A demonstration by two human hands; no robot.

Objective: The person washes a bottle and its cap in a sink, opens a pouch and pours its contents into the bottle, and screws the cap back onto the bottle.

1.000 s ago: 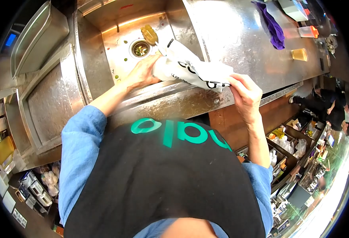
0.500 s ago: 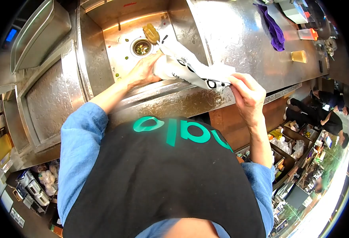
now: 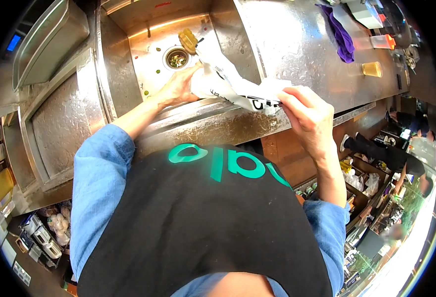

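A white plastic bag with black lettering (image 3: 232, 89) stretches between my hands over the front edge of the sink (image 3: 193, 114). My left hand (image 3: 178, 88) is wrapped round the bag's left end. At the right end my right hand (image 3: 302, 106) pinches the bag's edge between thumb and fingers. A yellow-brown brush-like item (image 3: 188, 40) lies in the sink beyond the bag. Beside it is the round drain (image 3: 177, 59), with green and pale food scraps inside.
On the steel counter right of the sink lie a purple cloth (image 3: 339, 34), a yellowish cup (image 3: 372, 69) and a clear container with an orange top (image 3: 382, 41). A deep metal pan (image 3: 52, 42) stands at upper left. Two people are at far right.
My right hand has shifted slightly, and the bag's right part has bunched and twisted. My left hand has barely moved. At far right, the people have moved.
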